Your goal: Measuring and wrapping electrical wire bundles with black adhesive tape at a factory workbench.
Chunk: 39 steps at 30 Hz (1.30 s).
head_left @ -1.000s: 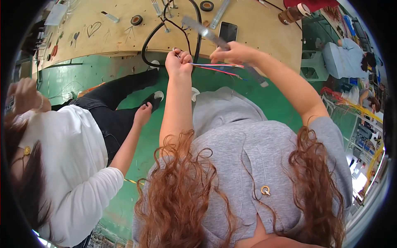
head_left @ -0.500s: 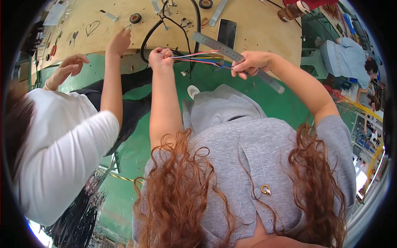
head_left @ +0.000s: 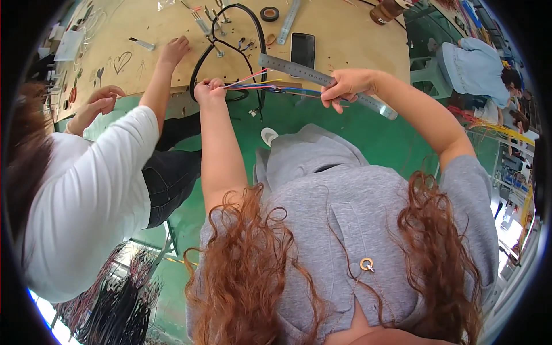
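Upper centre, the left hand [head_left: 210, 92] pinches thin coloured wires [head_left: 270, 87] taut while the right hand [head_left: 345, 87] grips them against a flat steel ruler [head_left: 299, 70] over plywood [head_left: 356, 40].

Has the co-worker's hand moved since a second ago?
Yes. The co-worker's hand went from hanging below the workbench edge up onto its top.

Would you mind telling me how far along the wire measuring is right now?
Done: the coloured wires are gathered and stretched between both hands. In hand: the left hand pinches one end, the right hand holds the other end together with the steel ruler. Left: black cable lies loose on the board.
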Available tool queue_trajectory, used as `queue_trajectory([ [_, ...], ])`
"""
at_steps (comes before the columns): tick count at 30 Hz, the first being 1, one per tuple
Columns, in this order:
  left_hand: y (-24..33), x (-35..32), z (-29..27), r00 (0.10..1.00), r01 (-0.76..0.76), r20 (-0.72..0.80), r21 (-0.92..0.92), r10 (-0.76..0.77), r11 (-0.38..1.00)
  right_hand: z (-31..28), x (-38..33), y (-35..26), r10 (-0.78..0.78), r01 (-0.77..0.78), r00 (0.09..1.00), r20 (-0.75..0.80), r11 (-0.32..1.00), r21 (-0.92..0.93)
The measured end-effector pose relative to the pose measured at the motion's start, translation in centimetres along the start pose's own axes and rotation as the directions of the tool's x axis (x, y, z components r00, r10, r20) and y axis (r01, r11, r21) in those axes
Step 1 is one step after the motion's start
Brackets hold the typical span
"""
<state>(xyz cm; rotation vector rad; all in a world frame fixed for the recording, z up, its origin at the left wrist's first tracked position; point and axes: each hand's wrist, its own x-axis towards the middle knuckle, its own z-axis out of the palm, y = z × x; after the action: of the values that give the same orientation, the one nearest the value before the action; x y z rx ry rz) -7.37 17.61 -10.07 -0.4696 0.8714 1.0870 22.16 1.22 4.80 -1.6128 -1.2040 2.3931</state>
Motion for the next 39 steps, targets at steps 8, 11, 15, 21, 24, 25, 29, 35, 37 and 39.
queue_trajectory([
  [8, -0.2, 0.7, -1.0, 0.998, -0.018, -0.054, -0.054, 0.015, 0.998, -0.3, 0.3, 0.6, -0.013, 0.013, 1.000, 0.000, 1.000, 0.009],
  [11, 0.0, 0.9, -0.8, 0.998, 0.003, -0.066, -0.069, -0.007, 0.998, -0.3, 0.5, 0.6, -0.006, 0.006, 1.000, -0.024, 1.000, 0.021],
  [15, -0.1, 0.7, -0.6, 0.996, -0.030, -0.081, -0.066, 0.024, 0.997, -0.2, 0.5, 0.7, 0.000, 0.001, 0.996, -0.094, 1.000, 0.004],
  [21, 1.1, 2.0, -1.7, 0.998, -0.064, -0.032, -0.057, 0.062, 0.996, 0.1, 0.1, 0.0, 0.026, -0.020, 0.990, -0.140, 0.999, 0.045],
  [24, 0.8, 1.7, -1.1, 0.997, -0.048, -0.060, -0.067, 0.044, 0.997, 0.0, -0.2, 0.0, 0.026, -0.012, 0.983, -0.182, 0.997, 0.073],
  [25, 0.6, 1.5, -0.9, 0.997, -0.043, -0.060, -0.065, 0.039, 0.997, -0.1, -0.4, 0.0, 0.023, -0.004, 0.982, -0.187, 0.995, 0.099],
  [29, 0.8, 0.6, -0.6, 0.993, -0.081, -0.093, -0.103, 0.071, 0.991, -0.1, -0.2, -0.3, 0.011, 0.019, 0.985, -0.172, 0.985, 0.169],
  [35, -0.5, -1.6, 0.8, 0.986, -0.115, -0.133, -0.120, 0.099, 0.986, -0.8, 0.1, 0.7, -0.012, 0.047, 0.992, -0.126, 0.957, 0.285],
  [37, -0.1, -1.7, 0.8, 0.982, -0.134, -0.148, -0.117, 0.116, 0.984, -0.8, 0.1, 0.3, -0.009, 0.034, 0.994, -0.113, 0.975, 0.221],
  [39, 0.1, -1.6, 0.7, 0.986, -0.117, -0.136, -0.115, 0.101, 0.987, -0.7, -0.2, -0.1, 0.000, 0.018, 0.995, -0.105, 0.986, 0.165],
])
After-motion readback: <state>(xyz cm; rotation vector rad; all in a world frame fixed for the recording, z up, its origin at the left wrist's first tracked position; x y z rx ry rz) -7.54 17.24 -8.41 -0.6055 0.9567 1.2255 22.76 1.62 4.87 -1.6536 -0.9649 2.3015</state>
